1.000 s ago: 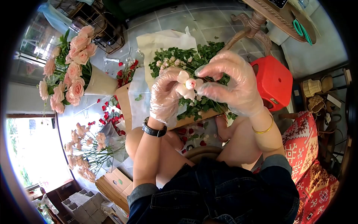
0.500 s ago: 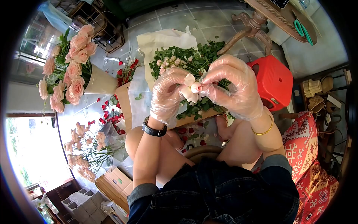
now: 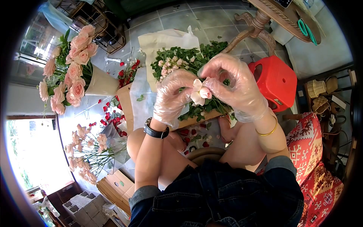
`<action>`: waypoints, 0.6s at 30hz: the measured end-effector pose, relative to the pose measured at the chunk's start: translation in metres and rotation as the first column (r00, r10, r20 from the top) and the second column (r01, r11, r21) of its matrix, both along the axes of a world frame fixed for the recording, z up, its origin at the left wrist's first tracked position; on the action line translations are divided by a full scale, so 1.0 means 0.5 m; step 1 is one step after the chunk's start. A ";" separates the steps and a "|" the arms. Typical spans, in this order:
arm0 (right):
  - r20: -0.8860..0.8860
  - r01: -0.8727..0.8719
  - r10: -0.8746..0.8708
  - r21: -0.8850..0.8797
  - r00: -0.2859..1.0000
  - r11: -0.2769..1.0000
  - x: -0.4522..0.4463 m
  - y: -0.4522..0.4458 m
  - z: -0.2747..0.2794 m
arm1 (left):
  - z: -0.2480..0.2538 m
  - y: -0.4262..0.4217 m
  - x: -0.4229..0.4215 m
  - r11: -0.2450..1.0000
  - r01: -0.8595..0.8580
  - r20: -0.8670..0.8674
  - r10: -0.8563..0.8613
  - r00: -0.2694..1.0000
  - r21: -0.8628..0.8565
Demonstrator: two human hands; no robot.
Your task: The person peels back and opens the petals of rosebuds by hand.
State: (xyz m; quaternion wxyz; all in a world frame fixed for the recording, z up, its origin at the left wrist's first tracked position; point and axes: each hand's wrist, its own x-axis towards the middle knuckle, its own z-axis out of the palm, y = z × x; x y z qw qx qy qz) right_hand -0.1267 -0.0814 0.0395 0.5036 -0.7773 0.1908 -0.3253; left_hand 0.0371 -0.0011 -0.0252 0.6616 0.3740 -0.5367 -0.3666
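A pale pink rose point(image 3: 204, 93) with loosened outer petals is held up between my two hands, above a bunch of leafy stems. My left hand point(image 3: 173, 94), in a clear plastic glove, is closed around it from the left, below the bloom. My right hand point(image 3: 237, 90), gloved the same way, has its thumb and curled fingers against the upper right side of the flower. Beneath them, small pink rosebuds point(image 3: 171, 65) and green foliage point(image 3: 211, 53) lie on brown and white wrapping paper point(image 3: 148, 42). The stem under the bloom is mostly hidden.
A white bucket point(image 3: 104, 81) of pink roses point(image 3: 77, 87) stands at left, with more roses point(image 3: 85, 140) lower down. Red petals point(image 3: 107, 113) litter the tiled floor. At right are a red stool point(image 3: 279, 81), a wooden table point(image 3: 261, 22) bearing green-handled scissors point(image 3: 307, 32), and a patterned chair cushion point(image 3: 306, 151).
The rose has tilted and shifted slightly right and down. My right fingers have moved to its upper right side, and my left hand has shifted slightly right.
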 end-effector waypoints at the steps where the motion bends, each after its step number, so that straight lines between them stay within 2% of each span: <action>1: -0.057 -0.055 0.054 -0.030 0.997 0.998 -0.002 -0.004 0.000 | 0.001 0.000 0.000 1.000 0.000 0.000 0.000 1.000 0.000; 5: -0.037 -0.094 0.098 0.094 0.995 0.991 0.000 -0.005 -0.007 | 0.001 0.000 0.006 1.000 -0.002 0.051 0.003 0.999 -0.015; 7: 0.012 -0.148 0.149 0.221 0.989 0.964 0.000 -0.005 -0.008 | 0.001 -0.001 0.008 1.000 0.000 0.068 0.001 0.998 -0.011; 12: 0.073 -0.205 0.191 0.319 0.979 0.925 0.001 -0.005 -0.009 | -0.003 -0.003 0.012 0.997 -0.060 0.109 0.066 0.992 -0.052; 17: 0.138 -0.240 0.200 0.419 0.970 0.876 0.004 -0.002 -0.012 | 0.005 -0.002 0.007 0.996 -0.051 0.036 0.054 0.998 -0.073; 18: 0.142 -0.253 0.210 0.484 0.967 0.837 0.004 -0.001 -0.010 | 0.006 -0.001 0.005 0.996 -0.047 0.003 0.048 0.999 -0.072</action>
